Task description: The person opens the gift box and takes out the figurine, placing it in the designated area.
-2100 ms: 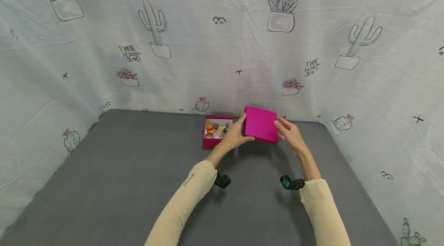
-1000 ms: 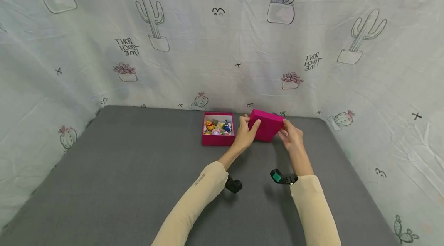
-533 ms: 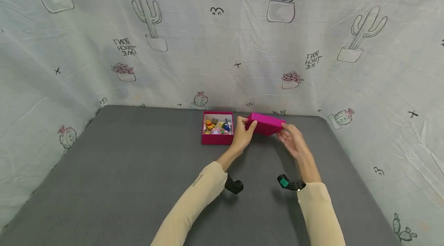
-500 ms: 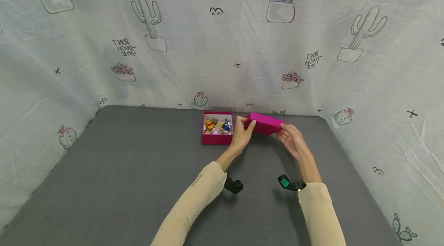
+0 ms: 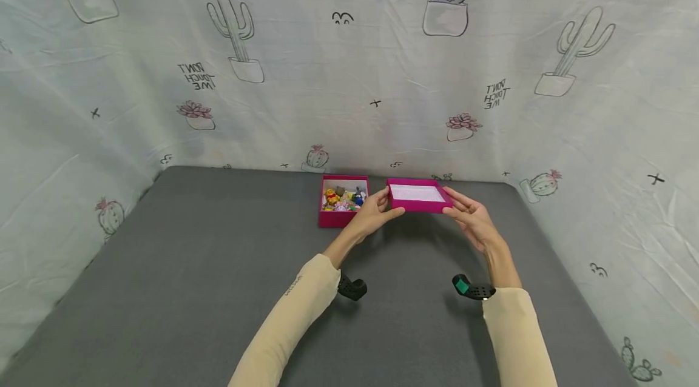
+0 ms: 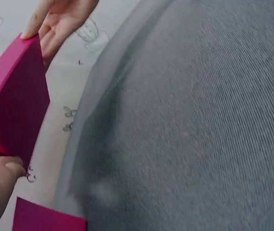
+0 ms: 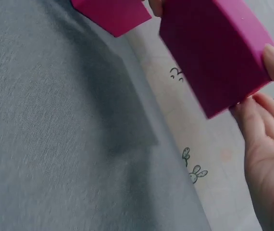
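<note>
Between both hands a magenta box lid [image 5: 417,205] is held above the table, its white inside facing up in the head view. My left hand [image 5: 371,214] grips its left edge, thumb on the near side and fingers beneath. At the opposite edge my right hand [image 5: 474,220] pinches it the same way. To the left of the lid stands a magenta box [image 5: 343,219] with a white lining, packed with several small toy figures [image 5: 343,199]. The left wrist view shows the lid's outer face [image 6: 19,96]; so does the right wrist view, with the lid [image 7: 209,53] clear of the table.
A grey cloth-covered table [image 5: 218,290] stretches out in front. Its back edge meets a white curtain [image 5: 306,59] printed with cactus drawings, which also runs along both sides. A black band with a camera [image 5: 352,287] sits on each wrist.
The lid, earlier with its outer top toward me, has been turned over so that its white inside shows. Both hands have shifted their hold along its edges. The box stays in place.
</note>
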Motion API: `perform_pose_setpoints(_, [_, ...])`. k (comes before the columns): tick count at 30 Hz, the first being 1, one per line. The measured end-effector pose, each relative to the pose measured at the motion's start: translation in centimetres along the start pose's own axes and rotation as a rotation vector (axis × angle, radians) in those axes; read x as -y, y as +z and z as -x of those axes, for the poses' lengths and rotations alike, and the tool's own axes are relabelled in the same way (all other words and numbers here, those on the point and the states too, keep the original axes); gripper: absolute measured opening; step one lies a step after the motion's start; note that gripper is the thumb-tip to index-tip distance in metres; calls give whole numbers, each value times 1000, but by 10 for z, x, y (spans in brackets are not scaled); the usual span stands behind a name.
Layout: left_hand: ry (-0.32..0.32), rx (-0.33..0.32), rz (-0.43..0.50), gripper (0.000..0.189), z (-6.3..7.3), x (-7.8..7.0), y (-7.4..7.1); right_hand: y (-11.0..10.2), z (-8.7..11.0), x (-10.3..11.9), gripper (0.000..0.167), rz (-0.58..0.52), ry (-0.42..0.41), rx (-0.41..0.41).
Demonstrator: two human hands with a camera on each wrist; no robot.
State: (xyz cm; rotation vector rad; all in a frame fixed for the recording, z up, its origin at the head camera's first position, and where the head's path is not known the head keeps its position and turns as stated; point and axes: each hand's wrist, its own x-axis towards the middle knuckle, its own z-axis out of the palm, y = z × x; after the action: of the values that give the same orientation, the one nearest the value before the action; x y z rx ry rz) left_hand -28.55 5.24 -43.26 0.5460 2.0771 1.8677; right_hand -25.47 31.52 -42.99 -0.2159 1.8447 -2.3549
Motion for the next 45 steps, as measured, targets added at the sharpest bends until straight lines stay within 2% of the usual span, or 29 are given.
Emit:
perform_pose_setpoints(6, [27,0,-122,77,-2,7,-2,-2,1,-5,75,88,-57,30])
perform_pose_setpoints(12, [87,-38,-296,75,-3,14,6,-5,-1,-9,81,154,-73,-2])
perform_pose_setpoints(15, [112,-65,-351,76,-2,16,11,-6,-3,-11,83,185,-61,-18])
perform_pose_setpoints(22, [120,-80,-386,77,-5,15,22,-14,-3,-19,83,221,-18,-48])
perform_pose_setpoints(28, [112,-152,-472,75,-9,24,31,-21,-7,-26,81,248,-2,-14])
perform_pose_setpoints(39, [63,-225,-415,68,-13,41,43,-28,-9,-36,82,243,46,-30])
perform_pose_setpoints(43, [64,-253,-441,67,-16,45,43,-29,-10,-37,81,235,43,-22])
perform_pose_setpoints(45, [70,-273,-497,65,-17,45,45,-30,-11,-38,81,231,44,-24])
